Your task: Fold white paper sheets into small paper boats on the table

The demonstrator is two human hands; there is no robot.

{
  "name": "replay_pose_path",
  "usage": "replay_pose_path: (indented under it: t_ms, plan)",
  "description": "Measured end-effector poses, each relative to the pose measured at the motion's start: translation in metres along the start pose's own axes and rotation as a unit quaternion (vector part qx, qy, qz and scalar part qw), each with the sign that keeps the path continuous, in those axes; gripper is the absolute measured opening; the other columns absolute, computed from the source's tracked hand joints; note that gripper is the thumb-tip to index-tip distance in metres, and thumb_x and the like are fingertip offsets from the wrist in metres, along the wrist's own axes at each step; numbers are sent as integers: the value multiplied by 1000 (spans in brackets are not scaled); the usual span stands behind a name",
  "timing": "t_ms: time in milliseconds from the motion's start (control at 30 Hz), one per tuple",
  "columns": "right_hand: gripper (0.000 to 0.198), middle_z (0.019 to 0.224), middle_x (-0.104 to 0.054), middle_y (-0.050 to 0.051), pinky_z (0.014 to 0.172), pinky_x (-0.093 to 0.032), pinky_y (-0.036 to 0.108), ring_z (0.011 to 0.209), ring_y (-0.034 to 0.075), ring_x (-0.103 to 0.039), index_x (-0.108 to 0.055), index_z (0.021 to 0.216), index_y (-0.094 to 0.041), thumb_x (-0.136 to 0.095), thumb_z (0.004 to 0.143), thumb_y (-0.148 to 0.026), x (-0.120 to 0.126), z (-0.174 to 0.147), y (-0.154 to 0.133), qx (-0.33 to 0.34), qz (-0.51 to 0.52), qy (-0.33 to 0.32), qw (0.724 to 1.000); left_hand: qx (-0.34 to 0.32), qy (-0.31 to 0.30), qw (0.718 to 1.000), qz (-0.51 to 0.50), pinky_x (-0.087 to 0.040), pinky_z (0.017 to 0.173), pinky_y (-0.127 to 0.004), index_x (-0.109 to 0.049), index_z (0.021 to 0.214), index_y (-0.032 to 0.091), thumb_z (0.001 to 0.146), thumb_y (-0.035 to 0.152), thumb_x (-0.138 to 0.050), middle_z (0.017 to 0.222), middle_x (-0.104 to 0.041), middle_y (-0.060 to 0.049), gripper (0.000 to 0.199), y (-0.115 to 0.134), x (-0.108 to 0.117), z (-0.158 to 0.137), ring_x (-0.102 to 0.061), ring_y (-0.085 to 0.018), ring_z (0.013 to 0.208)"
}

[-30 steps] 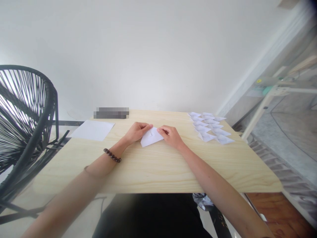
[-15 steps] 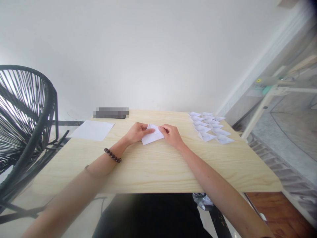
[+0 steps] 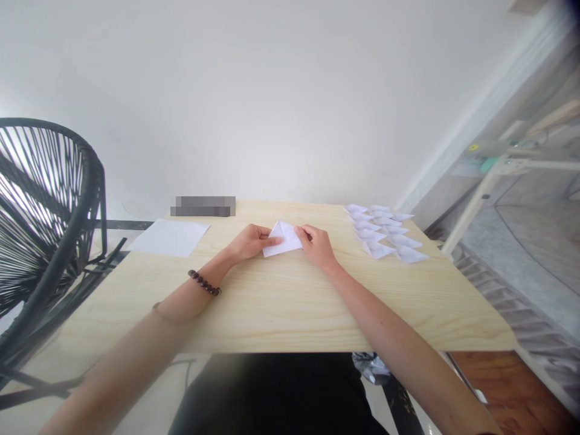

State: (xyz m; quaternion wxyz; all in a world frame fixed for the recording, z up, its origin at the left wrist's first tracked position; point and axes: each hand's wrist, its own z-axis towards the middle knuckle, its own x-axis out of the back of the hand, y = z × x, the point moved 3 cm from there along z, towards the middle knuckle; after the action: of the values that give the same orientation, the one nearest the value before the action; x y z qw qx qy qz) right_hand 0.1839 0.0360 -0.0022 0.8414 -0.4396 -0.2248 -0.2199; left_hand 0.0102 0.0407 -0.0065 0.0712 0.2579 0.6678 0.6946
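A: ok so how's that white folded paper gonna handle, and where is it even?

B: it's mid-table, right between the two hands, on or just above the tabletop (can't tell if it actually touches). Featherlight I'd guess, a bit stiff where the layers seem to stack, not really slippery, but easy to crumple if you squeeze too hard

A: so where do you grab it?

B: by the sides. Left hand is clamped on it at 9 o'clock, thumb flat across the face, fingers tucked behind. Right hand has it pinched at 2 o'clock, thumb against curled fingers. I'd trust the creased edges over the thin corners

A: and the other stuff?

B: at 3 o'clock, loose rows of pointed paper pieces, crisp and boat-like. At 9, a loose sheet, flat and smooth. Tabletop's pale with wavy wood grain, and the bead bracelet at 8 o'clock is all dark round beads
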Motion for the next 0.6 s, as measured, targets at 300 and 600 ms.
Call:
replay_pose_path:
  t_ms: [300,600]
  plan:
    - [39,49,-32,-4,48,-23,23,48,9,-31,-39,54,-17,-35,84,-42,2,1,2,-18,-5,16,1000,-5,-25,1000,14,-44,63,-27,-67,80,11,71,49,-54,73,-68,-8,41,5,1,-3,-58,-17,65]
    - [39,49,-35,-4,48,-24,23,48,9,-32,-41,54,-17,-35,84,-42,3,2,4,-24,-11,17,1000,-10,-49,999,0,-44,65,-27,-66,76,10,74,45,-53,72,-66,-8,37,10,1,-5,-58,-16,65]
